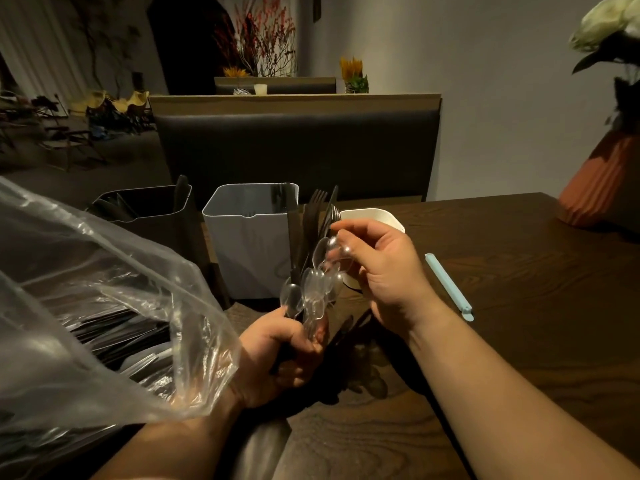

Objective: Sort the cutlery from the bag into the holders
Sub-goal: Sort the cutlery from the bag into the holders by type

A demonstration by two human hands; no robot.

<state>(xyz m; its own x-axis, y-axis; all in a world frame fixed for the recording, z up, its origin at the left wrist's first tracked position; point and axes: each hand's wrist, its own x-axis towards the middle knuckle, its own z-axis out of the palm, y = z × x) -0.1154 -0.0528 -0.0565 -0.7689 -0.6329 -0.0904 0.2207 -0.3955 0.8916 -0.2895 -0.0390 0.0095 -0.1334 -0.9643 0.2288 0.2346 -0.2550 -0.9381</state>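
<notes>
My left hand (277, 351) grips a mixed bunch of cutlery (311, 271) upright: clear plastic spoons in front, black forks and knives behind. My right hand (377, 265) pinches the bowl of one clear spoon (329, 251) at the top of the bunch. A clear plastic bag (86, 306) with more black and clear cutlery inside lies at the left, draped over my left wrist. Three holders stand behind: a dark one (145, 209) at the left, a pale grey one (242, 244) in the middle, a white one (374, 216) partly hidden by my right hand.
A light blue bag clip (448, 285) lies on the dark wooden table (519, 341) to the right. An orange ribbed vase (602, 178) with white flowers stands at the far right. A padded bench back (298, 147) runs behind the table.
</notes>
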